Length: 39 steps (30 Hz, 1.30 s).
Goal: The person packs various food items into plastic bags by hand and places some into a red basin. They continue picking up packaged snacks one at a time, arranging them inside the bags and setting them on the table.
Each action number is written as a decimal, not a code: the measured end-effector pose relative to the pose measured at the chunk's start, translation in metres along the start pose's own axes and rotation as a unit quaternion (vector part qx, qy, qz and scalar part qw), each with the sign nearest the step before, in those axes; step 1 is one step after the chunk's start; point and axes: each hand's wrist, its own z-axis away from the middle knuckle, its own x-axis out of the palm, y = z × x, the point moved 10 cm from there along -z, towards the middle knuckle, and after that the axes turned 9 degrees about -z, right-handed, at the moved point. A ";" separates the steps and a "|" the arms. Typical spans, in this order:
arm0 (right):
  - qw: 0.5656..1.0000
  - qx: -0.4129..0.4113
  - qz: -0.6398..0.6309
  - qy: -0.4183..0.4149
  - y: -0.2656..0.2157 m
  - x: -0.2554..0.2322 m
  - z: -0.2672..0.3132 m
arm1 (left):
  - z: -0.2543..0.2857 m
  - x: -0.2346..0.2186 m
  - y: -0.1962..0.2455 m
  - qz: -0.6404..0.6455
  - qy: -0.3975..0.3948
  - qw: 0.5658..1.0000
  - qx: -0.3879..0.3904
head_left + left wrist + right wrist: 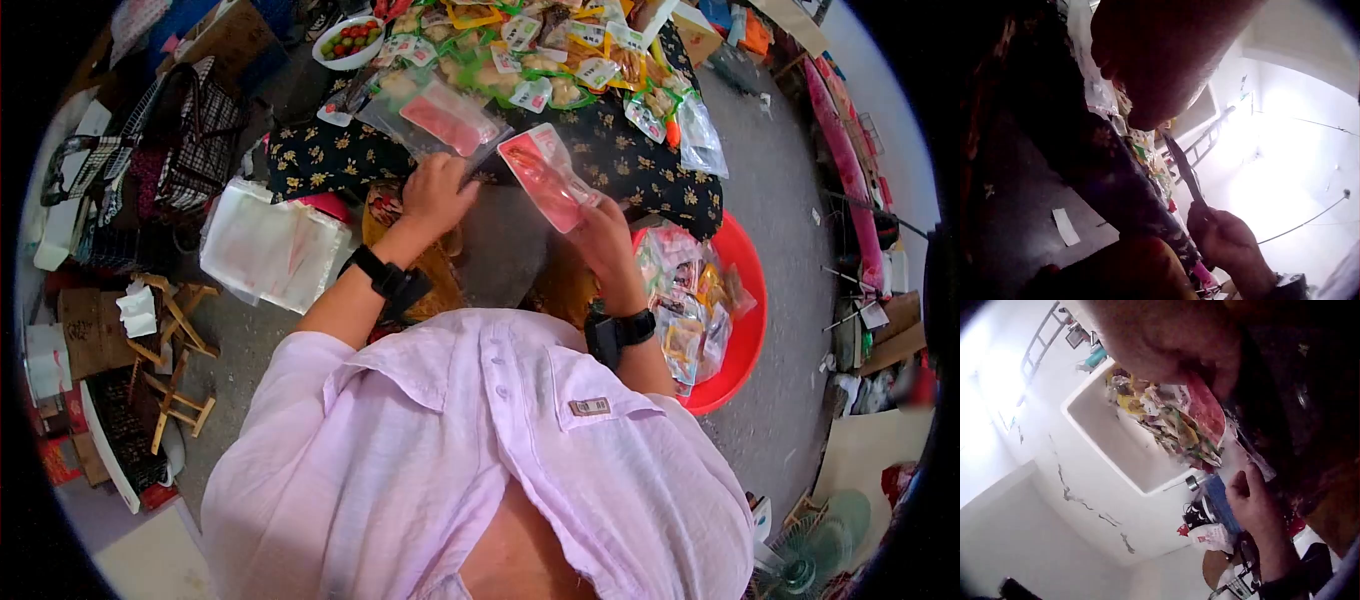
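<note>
In the head view my right hand (605, 245) pinches the lower end of a pink-and-red food packet (535, 170), shiny and tilted. The left wrist view shows this packet (1185, 169) nearly edge-on, rising from the right hand (1225, 240). My left hand (437, 198) grips the near edge of a clear plastic bag (395, 120). A similar red packet (450, 118) lies flat at that bag, just beyond the left fingertips. In the right wrist view, thumb and fingers of the left hand (1257, 503) meet at the translucent plastic.
Several bagged foods (530, 60) cover the dark flowered cloth (330, 155), with a white bowl of small fruit (348, 42) at their left. A red basin (745, 320) of packets stands right. Clear bags (275, 245) are stacked left, near a wooden folding stool (175, 350).
</note>
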 end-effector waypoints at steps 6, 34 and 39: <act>0.990 -0.022 0.119 0.076 0.009 -0.012 -0.002 | 0.000 0.040 -0.031 -0.048 -0.164 0.979 -0.107; 0.977 0.056 0.205 0.003 0.061 0.049 -0.079 | -0.016 0.029 0.000 -0.043 -0.132 0.988 -0.062; 0.980 0.040 0.191 0.029 0.075 0.055 -0.096 | -0.005 0.033 -0.014 -0.038 -0.166 0.980 -0.105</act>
